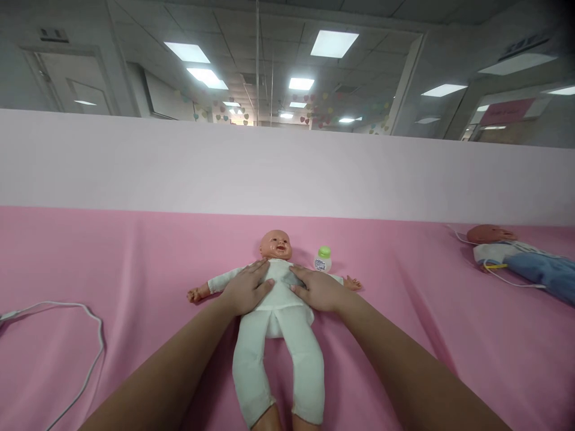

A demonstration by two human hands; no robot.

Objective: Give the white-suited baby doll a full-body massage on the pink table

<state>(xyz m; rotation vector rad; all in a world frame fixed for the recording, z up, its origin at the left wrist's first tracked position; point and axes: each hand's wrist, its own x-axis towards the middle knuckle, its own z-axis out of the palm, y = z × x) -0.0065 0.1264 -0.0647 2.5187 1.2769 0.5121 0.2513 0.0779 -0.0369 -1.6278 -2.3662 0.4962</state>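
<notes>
A baby doll (280, 299) in a white top and white trousers lies on its back on the pink cloth, head away from me and arms spread. My left hand (248, 288) rests on the left side of its chest near the shoulder, thumb apart from the fingers. On the right side of the chest lies my right hand (317, 288), its fingers toward the middle and its thumb spread. Neither hand grips anything. A small clear bottle (323, 262) with a green cap stands beside the doll's head, beyond my right hand.
The pink cloth (148, 257) covers the surface up to a low white wall (269, 170) with glass above. A second doll (532, 263), partly in blue, lies at the far right with thin tubing. A white cable (99, 335) curves at the left.
</notes>
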